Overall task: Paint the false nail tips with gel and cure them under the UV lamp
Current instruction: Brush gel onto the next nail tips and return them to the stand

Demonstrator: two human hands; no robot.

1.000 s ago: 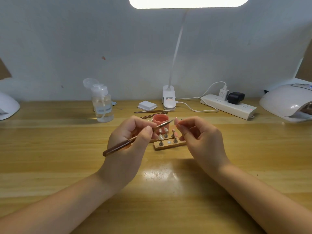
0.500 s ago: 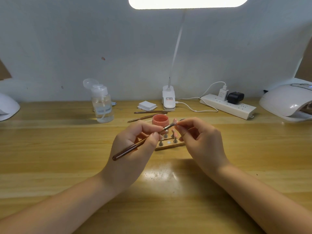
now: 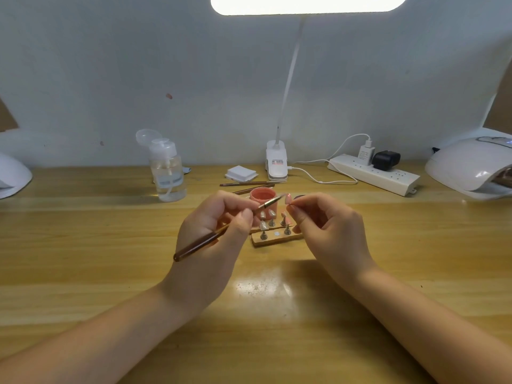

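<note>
Above the stand (image 3: 277,239), brush (image 3: 221,231) tip up-right, meeting nail tip (image 3: 288,200)

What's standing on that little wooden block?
The wooden block carries small metal pegs, several topped with pale nail tips. Its ends are hidden behind the left hand and right hand.

Pink-painted nail tip (image 3: 288,199) pinched upright in right hand (image 3: 329,231), brown-handled brush (image 3: 221,232) slanting from left hand (image 3: 213,239), bristles at the tip, open pink gel pot (image 3: 262,195) behind, wooden stand (image 3: 277,238) of pale unpainted tips (image 3: 263,225) below, white UV lamp (image 3: 471,167) far right on table (image 3: 83,259)
</note>
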